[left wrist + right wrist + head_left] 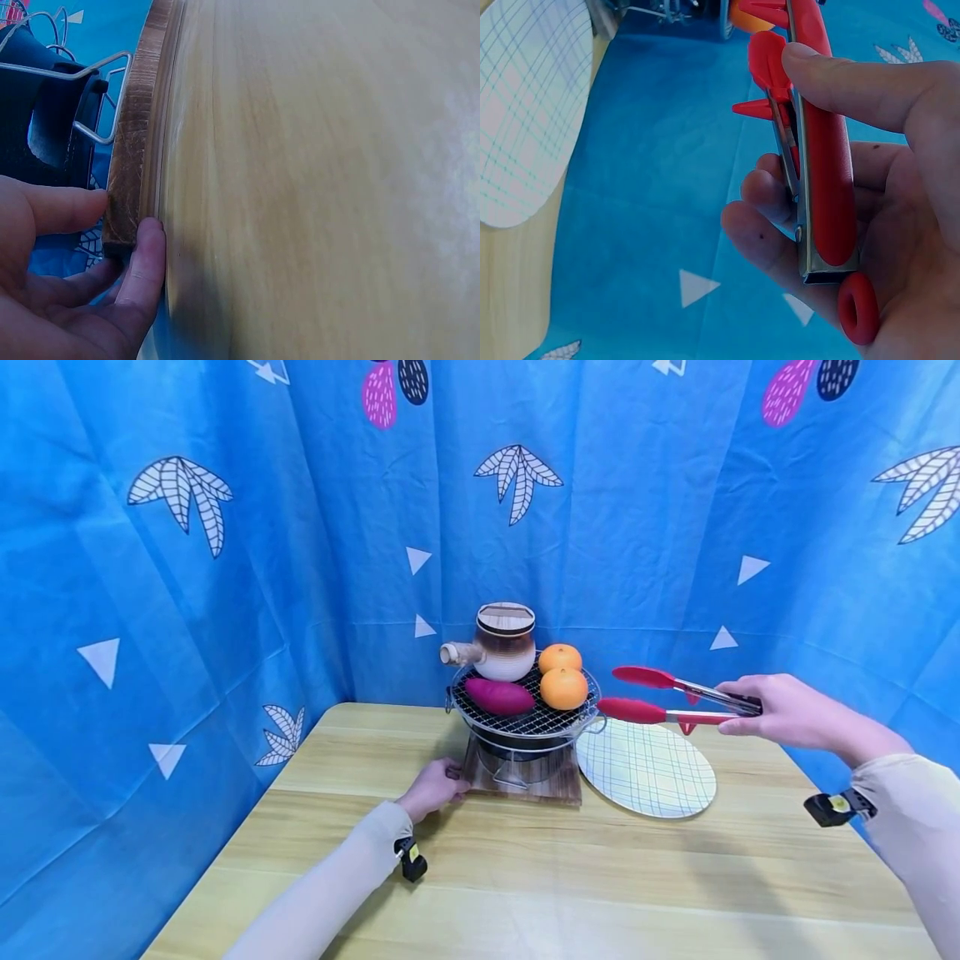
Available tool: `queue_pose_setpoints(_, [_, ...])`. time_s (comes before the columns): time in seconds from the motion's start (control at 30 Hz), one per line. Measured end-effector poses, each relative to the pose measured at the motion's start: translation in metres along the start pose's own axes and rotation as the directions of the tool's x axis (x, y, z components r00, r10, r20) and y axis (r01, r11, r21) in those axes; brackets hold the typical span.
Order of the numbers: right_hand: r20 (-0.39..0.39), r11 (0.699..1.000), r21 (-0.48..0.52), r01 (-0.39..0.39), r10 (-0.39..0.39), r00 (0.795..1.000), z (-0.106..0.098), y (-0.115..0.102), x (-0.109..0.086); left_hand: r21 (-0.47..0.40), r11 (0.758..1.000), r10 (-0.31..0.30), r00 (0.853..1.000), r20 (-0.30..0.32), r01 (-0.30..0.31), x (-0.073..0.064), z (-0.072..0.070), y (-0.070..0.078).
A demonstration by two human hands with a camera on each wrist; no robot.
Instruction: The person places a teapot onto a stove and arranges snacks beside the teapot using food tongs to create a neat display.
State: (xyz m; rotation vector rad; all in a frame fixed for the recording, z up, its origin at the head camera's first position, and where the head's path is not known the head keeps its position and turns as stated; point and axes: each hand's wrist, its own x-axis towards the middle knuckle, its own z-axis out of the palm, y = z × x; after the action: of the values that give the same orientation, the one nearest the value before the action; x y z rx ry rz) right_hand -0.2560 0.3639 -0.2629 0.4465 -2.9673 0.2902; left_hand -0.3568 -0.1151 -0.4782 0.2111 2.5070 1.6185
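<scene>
My left hand (435, 789) is at the near left corner of a dark wooden board (558, 791) under a small tabletop grill. In the left wrist view its thumb and a finger pinch the board's edge. My right hand (802, 714) grips red-tipped metal tongs (637, 710) in the air over the right side, arms spread and nothing between the tips. On the grill's wire rack (540, 720) stand a brown and white teapot (504, 647) with a side handle and wooden lid, a purple sweet potato (499, 697) and two oranges (564, 689).
A round white plate (647, 768) with a blue-green grid pattern lies right of the grill, partly behind its rim. The light wooden table (540, 877) has blue curtains (637, 527) behind it and at both sides. A wire handle (510, 777) sticks out at the grill's front.
</scene>
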Motion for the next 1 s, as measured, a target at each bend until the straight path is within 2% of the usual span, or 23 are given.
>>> queue_pose_setpoints(0.37, [0.000,0.999,-0.005,-0.033,0.033,0.999,0.016,0.025,-0.015,0.008,1.000,-0.001,1.000,0.005,0.001,0.000,0.000,0.000])
queue_pose_setpoints(0.73, [0.012,0.997,0.053,-0.056,0.055,0.998,0.035,0.048,-0.025,0.024,1.000,-0.017,1.000,0.000,0.017,0.000,-0.001,0.000])
queue_pose_setpoints(1.0, [0.030,0.993,0.082,-0.083,0.081,0.996,0.047,0.065,-0.032,0.006,1.000,-0.009,1.000,0.007,0.009,0.000,-0.001,0.000])
